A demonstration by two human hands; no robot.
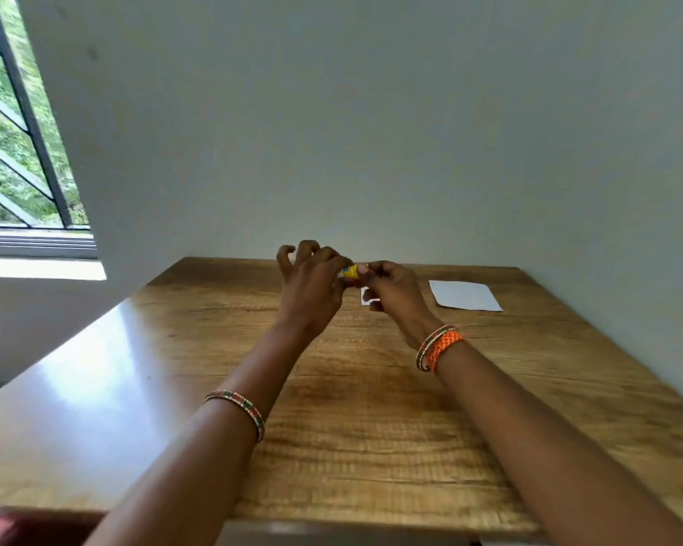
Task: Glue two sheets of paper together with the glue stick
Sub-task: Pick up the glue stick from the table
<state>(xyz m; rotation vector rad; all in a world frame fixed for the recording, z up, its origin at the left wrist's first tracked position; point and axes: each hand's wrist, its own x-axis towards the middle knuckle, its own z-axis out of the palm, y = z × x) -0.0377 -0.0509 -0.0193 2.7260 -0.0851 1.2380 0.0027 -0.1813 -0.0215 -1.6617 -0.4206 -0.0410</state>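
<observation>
A wooden counter (371, 407) fills the lower half of the frame, seen from above and behind two outstretched bare arms. Its top is warm brown with a strong streaked grain, and its left part shines with pale glare from daylight. The counter is pushed into a corner: a plain pale grey-white wall (371, 132) rises behind it across the upper frame, and a second wall runs down the right edge.

At the upper left of the frame is a window (16, 132) with dark slanted bars, green foliage outside, and a bright white sill below it.

Near the centre of the frame, above the far part of the counter, both hands meet around a small yellow glue stick (351, 271). The left hand (312, 285) pinches one end with thumb and forefinger, its other fingers raised and curled. The right hand (391, 289) has its grip closed on the other end. Whether the cap is on or off cannot be told.

A small white piece of paper (365, 296) shows just under the hands, mostly hidden by them. A larger white sheet (464, 295) lies flat on the counter to the right, near the right-hand wall, well apart from the hands.

The left forearm wears a beaded bangle (237, 411) of red, green and white. The right wrist wears thin bangles and an orange woven band (440, 346).
</observation>
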